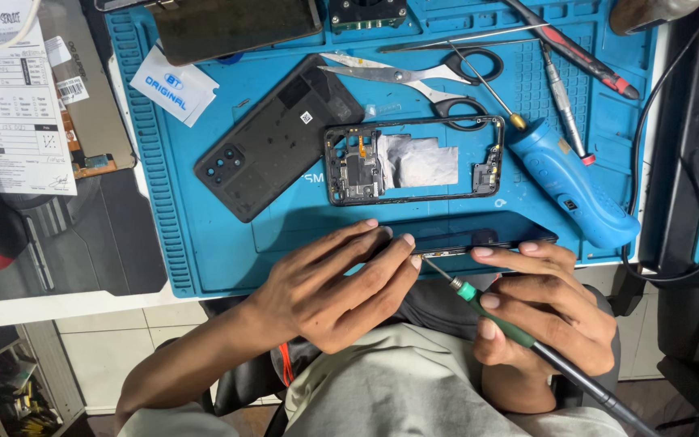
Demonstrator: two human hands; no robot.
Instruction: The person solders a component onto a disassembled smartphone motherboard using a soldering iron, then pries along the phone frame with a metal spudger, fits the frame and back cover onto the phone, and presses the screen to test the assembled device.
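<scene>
My left hand (333,283) pinches the near edge of a dark phone screen panel (479,231) that lies at the front of the blue work mat (204,243). My right hand (548,311) grips a green-handled soldering iron (499,320) like a pen, its tip touching the panel's near edge beside my left fingertips. Behind the panel lies an opened phone frame (414,160) with a circuit board and a silvery foil patch. A black phone back cover (278,137) lies to its left.
Scissors (414,79), a blue electric screwdriver (568,182), thin screwdrivers (564,101) and a red-tipped tool (584,57) lie at the mat's back right. A white packet (173,85) sits back left, and printed paper (10,105) rests off the mat. Black cables (673,162) run down the right.
</scene>
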